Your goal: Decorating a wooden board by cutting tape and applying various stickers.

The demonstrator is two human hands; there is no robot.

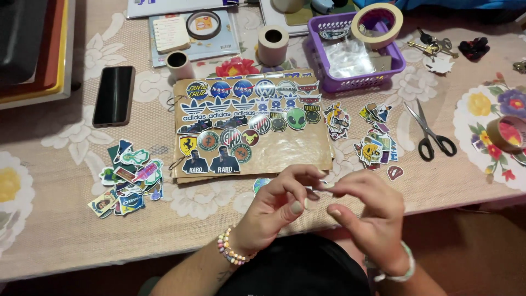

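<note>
Both my hands pinch one small thin sticker at the table edge: left hand [274, 211] fingertips closed on it, right hand [367, 214] picking its edge. Barely visible, seemingly light, floppy, tacky; best held by the margins. Beyond lies the brown sticker-covered cardboard sheet [296, 156].

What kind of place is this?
Probably a home craft table: a floral tablecloth, stickers laid on a brown kraft board, scissors, tape rolls, and a purple basket.

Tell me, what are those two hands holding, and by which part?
Something small and thin is pinched between the fingertips of the left hand and right hand, by its edges; what it is cannot be told.
</note>
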